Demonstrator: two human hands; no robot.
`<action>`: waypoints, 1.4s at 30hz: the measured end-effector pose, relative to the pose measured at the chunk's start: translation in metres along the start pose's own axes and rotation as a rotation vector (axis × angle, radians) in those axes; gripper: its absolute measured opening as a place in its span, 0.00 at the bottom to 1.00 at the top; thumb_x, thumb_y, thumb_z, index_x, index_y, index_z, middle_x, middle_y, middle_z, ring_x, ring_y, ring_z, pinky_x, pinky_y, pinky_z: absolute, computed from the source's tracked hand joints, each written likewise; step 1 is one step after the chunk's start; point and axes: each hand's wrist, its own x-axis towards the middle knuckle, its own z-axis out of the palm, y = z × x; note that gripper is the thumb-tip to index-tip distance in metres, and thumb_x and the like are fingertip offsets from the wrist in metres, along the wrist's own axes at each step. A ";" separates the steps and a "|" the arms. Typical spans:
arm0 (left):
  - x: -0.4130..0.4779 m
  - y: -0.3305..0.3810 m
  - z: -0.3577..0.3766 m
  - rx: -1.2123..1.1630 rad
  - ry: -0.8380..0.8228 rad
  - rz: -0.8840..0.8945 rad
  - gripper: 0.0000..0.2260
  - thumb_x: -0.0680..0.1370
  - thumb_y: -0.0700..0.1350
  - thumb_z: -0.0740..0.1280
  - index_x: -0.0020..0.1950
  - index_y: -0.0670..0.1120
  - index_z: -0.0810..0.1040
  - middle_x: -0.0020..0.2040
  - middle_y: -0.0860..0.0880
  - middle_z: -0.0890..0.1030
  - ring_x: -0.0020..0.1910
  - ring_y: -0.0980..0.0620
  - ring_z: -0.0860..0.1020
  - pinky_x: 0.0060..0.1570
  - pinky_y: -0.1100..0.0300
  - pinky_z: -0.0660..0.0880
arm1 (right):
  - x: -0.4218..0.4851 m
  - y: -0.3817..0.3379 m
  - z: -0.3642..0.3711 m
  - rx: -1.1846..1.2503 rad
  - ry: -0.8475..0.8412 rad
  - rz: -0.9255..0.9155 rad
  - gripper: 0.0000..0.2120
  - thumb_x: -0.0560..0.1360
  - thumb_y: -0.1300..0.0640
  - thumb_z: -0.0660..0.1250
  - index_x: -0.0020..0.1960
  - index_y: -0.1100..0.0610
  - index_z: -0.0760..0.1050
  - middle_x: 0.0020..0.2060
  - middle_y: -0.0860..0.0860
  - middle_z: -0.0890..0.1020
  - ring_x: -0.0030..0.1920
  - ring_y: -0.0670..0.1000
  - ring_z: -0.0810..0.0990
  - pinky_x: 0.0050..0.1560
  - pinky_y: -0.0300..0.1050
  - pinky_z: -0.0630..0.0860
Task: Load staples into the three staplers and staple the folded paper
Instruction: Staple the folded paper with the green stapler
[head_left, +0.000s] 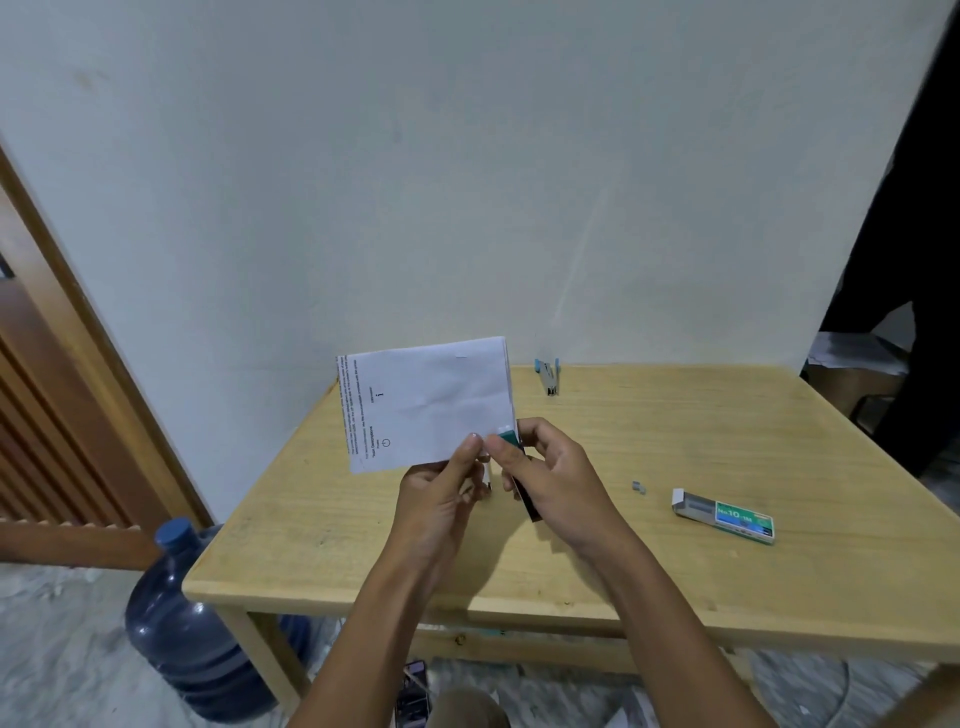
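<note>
My left hand (441, 486) pinches the lower right corner of the folded white paper (426, 402), holding it upright above the wooden table (675, 441). My right hand (556, 478) grips a dark stapler with a green top (511, 441), its jaw closed over that same paper corner. A small blue stapler (548, 375) lies at the table's far edge. At the right lies a green staple box (724, 517), its tray slid partly out. A short loose strip of staples (639, 487) rests between my right hand and the box. A third stapler is not in sight.
A white wall stands right behind the table. A large blue water jug (182, 618) sits on the floor by the table's left leg, beside a wooden door frame (67, 322). A dark-clothed person (914, 260) stands at the far right.
</note>
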 end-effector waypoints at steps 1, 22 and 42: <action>0.000 0.002 0.001 0.005 -0.018 -0.006 0.19 0.72 0.49 0.73 0.45 0.31 0.81 0.45 0.38 0.75 0.35 0.49 0.71 0.45 0.52 0.68 | 0.000 -0.001 -0.001 -0.002 -0.005 -0.001 0.12 0.75 0.52 0.72 0.52 0.59 0.78 0.36 0.42 0.81 0.33 0.44 0.76 0.38 0.36 0.74; -0.002 0.016 0.002 -0.012 -0.043 -0.022 0.20 0.73 0.48 0.69 0.21 0.44 0.78 0.39 0.45 0.79 0.40 0.48 0.70 0.43 0.55 0.68 | 0.002 -0.006 0.003 -0.006 -0.029 -0.009 0.12 0.75 0.52 0.72 0.55 0.58 0.80 0.51 0.56 0.85 0.54 0.60 0.82 0.53 0.53 0.80; 0.001 0.009 -0.008 -0.038 -0.029 -0.056 0.10 0.73 0.49 0.72 0.42 0.41 0.82 0.40 0.46 0.80 0.38 0.50 0.73 0.40 0.58 0.70 | 0.001 0.000 0.013 -0.020 0.063 -0.036 0.10 0.73 0.53 0.74 0.50 0.59 0.81 0.47 0.54 0.86 0.51 0.60 0.84 0.53 0.56 0.80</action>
